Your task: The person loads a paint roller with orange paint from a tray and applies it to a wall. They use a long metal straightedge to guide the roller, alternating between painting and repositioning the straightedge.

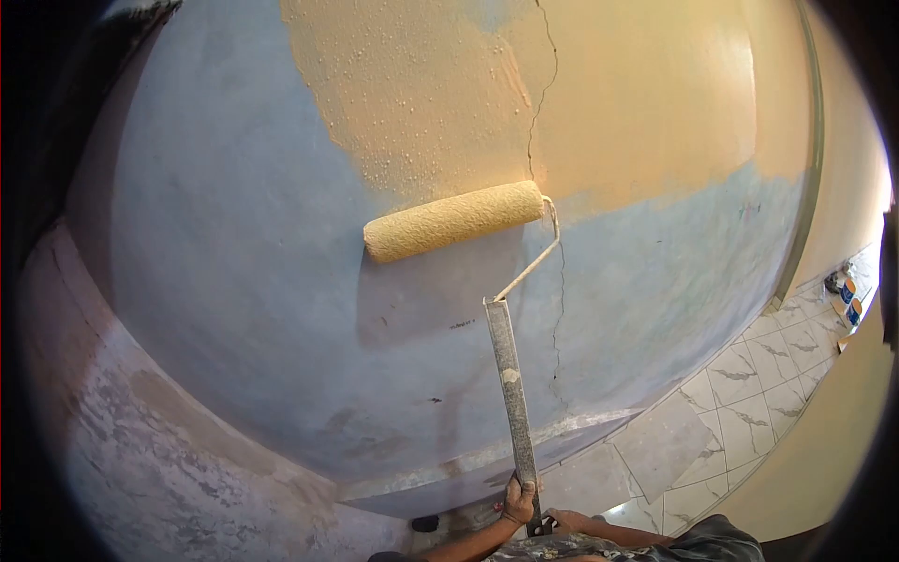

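A paint roller (pixel 454 221) loaded with cream-yellow paint rests against the wall, its sleeve tilted slightly up to the right. A thin bent wire frame joins it to a long grey, paint-specked pole (pixel 510 393). My left hand (pixel 518 499) is closed around the lower part of this pole. Lower and just to the right, my right hand (pixel 565 522) is at the pole's bottom end, its fingers closed and partly hidden. Textured, wet-looking yellow paint (pixel 403 103) covers the wall above the sleeve, while bluish-grey wall (pixel 243 206) shows below and to the left.
A thin crack (pixel 560 309) runs down the wall. Marble-patterned floor tiles (pixel 735 375) lie along its base at right, with a grey sheet (pixel 663 440) on them. Blue-and-orange containers (pixel 850 300) stand at far right. A patchy side wall (pixel 169 440) closes the left.
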`<act>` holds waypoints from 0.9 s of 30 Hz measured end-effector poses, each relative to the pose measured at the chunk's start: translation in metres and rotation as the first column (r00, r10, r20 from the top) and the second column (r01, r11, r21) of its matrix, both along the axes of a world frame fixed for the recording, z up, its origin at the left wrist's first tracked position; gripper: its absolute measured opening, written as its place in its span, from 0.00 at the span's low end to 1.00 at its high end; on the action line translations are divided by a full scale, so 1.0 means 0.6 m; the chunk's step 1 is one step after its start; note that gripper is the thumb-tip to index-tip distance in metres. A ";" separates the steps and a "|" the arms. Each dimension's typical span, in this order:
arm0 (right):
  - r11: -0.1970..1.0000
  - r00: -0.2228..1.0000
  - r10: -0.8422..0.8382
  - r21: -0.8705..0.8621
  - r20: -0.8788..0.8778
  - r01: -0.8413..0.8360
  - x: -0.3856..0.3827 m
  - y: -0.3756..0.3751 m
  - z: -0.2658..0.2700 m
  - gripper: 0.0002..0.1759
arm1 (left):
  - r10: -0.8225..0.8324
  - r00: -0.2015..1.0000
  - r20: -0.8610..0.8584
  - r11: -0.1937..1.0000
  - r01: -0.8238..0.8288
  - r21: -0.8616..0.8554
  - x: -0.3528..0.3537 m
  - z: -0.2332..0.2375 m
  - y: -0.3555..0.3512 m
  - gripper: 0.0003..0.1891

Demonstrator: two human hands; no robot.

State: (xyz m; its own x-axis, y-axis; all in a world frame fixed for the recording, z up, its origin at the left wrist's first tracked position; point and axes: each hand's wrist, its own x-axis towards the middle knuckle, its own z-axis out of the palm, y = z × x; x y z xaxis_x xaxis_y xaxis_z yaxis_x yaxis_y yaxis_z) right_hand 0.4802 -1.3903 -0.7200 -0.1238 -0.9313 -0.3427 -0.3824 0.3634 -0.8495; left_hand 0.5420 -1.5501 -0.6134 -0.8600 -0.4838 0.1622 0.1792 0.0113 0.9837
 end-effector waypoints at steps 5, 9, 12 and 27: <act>0.998 0.998 -0.033 0.052 0.046 0.030 0.017 -0.005 0.043 0.35 | -0.030 1.000 0.007 0.999 0.030 -0.025 -0.013 0.060 -0.007 0.33; 0.999 0.994 -0.054 0.006 0.090 0.054 0.015 -0.021 0.080 0.36 | 0.006 0.999 -0.040 1.000 -0.006 -0.003 -0.035 0.110 -0.002 0.28; 0.988 0.985 -0.064 -0.126 0.162 0.085 0.002 -0.026 0.135 0.39 | -0.012 0.999 -0.038 1.000 0.013 0.013 -0.043 0.173 0.002 0.29; 0.867 0.896 -0.401 -0.237 0.190 0.438 -0.042 0.017 0.180 0.41 | -0.137 0.967 -0.215 0.987 0.151 0.052 -0.210 0.410 0.024 0.28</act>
State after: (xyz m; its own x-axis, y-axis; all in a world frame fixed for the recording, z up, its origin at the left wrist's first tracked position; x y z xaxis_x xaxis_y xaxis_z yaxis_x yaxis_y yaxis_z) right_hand 0.4549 -1.3800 -0.6121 -0.4947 -0.8593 -0.1298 -0.1237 0.2175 -0.9682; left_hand 0.4162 -1.5355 -0.3676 -0.8716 -0.3732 0.3178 0.3765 -0.0943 0.9216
